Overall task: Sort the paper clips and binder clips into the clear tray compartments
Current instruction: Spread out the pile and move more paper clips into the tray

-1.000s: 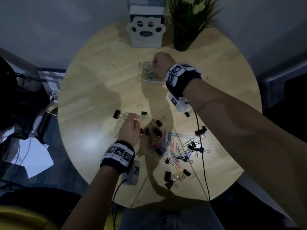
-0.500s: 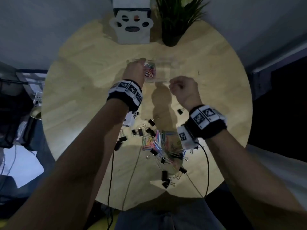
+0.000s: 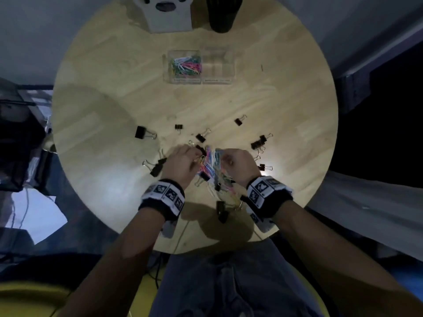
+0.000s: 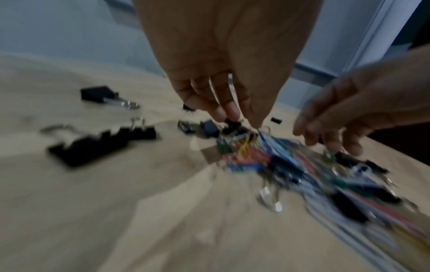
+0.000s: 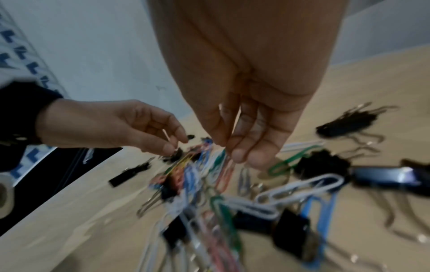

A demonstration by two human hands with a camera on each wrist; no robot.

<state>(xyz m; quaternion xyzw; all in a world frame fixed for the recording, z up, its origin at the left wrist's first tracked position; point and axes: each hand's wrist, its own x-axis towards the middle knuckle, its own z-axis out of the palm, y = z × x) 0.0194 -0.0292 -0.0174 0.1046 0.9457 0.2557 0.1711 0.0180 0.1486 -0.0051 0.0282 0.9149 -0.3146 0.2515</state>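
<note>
The clear tray stands at the far middle of the round table; its left compartment holds coloured paper clips, and its right compartment looks bare. A mixed pile of paper clips and black binder clips lies near me. Both hands are down in it. My left hand has thumb and fingers drawn together, seemingly pinching a blue paper clip. My right hand pinches a paper clip at the pile's top. Both wrist views are blurred.
Loose black binder clips lie around the pile: one at the left, a pair by my left wrist, others at the right and far right. A white paw-shaped holder and a black pot stand behind the tray.
A second ago my right hand was at the tray, then my left hand was. Both have come back to the pile near me.
</note>
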